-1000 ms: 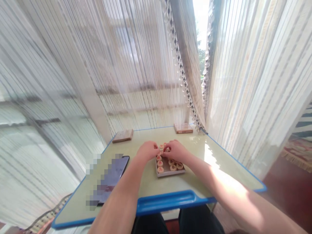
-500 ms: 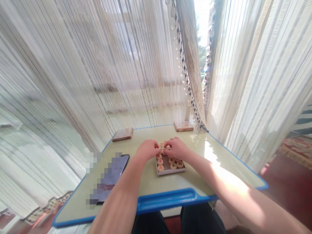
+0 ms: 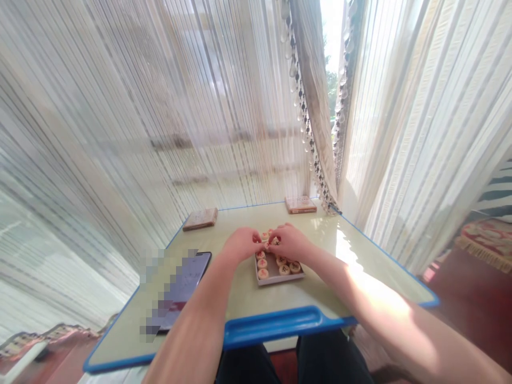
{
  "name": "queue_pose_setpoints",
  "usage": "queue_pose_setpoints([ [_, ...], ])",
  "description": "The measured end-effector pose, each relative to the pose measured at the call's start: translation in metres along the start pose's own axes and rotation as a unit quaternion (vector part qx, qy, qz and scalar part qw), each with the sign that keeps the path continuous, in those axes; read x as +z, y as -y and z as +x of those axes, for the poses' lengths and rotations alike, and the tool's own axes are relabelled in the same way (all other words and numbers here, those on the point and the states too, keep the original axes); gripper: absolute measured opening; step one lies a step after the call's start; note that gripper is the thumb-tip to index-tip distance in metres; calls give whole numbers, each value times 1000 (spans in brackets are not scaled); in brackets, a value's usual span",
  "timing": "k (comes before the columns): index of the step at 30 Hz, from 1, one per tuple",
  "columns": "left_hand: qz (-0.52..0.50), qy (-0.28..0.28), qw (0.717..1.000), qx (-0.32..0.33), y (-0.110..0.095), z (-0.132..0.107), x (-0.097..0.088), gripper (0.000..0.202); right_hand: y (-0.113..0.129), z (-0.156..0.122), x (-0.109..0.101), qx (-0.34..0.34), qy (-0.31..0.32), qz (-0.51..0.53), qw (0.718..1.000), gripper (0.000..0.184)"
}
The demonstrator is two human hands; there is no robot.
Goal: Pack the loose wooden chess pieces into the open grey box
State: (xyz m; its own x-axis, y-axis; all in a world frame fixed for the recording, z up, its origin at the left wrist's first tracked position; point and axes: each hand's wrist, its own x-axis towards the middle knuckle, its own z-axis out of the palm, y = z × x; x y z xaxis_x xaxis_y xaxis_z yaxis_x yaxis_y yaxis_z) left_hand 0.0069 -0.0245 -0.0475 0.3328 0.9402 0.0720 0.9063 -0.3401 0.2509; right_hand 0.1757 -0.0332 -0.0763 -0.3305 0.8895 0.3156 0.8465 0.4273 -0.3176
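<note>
A shallow open box (image 3: 280,279) on the table holds round Chinese chess pieces with red and black characters. Red-marked pieces (image 3: 262,264) line its left side, and black-marked pieces (image 3: 284,270) lie at its front right. Over the left part of the box's far half is my left hand (image 3: 245,244), its thumb and fingers closed at a Chinese chess piece (image 3: 268,245). From the other side my right hand (image 3: 292,241) pinches at the same spot, fingers curled. Both hands hide much of the far half, where a few more pieces show between them.
The pale table (image 3: 328,290) has a blue rim and a blue front groove (image 3: 276,326). A phone (image 3: 184,293) lies left of my left forearm. Two flat boxes stand at the far edge, one left (image 3: 200,218), one right (image 3: 301,205). String curtains (image 3: 224,106) hang behind.
Both hands stay at the far half of the box with only slight finger movement. The view has shifted a little; the pieces in the near half look the same.
</note>
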Motion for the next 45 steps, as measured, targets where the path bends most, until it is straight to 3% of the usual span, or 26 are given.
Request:
queue_pose_setpoints([
  [11, -5, -9, 1000, 0, -3, -3, -4, 21, -2, 1, -1, 6, -2, 16, 1000, 24],
  [18, -11, -20, 1000, -10, -1, -1, -2, 20, -7, 0, -9, 14, -58, 20, 998, 23],
  [24, -6, -21, 1000, 9, -1, -2, -3, 20, -1, -1, -1, -18, -8, 16, 1000, 17],
  [33, 4, 1, 1000, 17, -5, -2, -2, 21, -2, 2, 2, -2, -22, -9, 1000, 24],
  [45, 7, -20, 999, 38, -4, -1, -1, 22, -1, -1, -2, -19, -6, -9, 1000, 23],
])
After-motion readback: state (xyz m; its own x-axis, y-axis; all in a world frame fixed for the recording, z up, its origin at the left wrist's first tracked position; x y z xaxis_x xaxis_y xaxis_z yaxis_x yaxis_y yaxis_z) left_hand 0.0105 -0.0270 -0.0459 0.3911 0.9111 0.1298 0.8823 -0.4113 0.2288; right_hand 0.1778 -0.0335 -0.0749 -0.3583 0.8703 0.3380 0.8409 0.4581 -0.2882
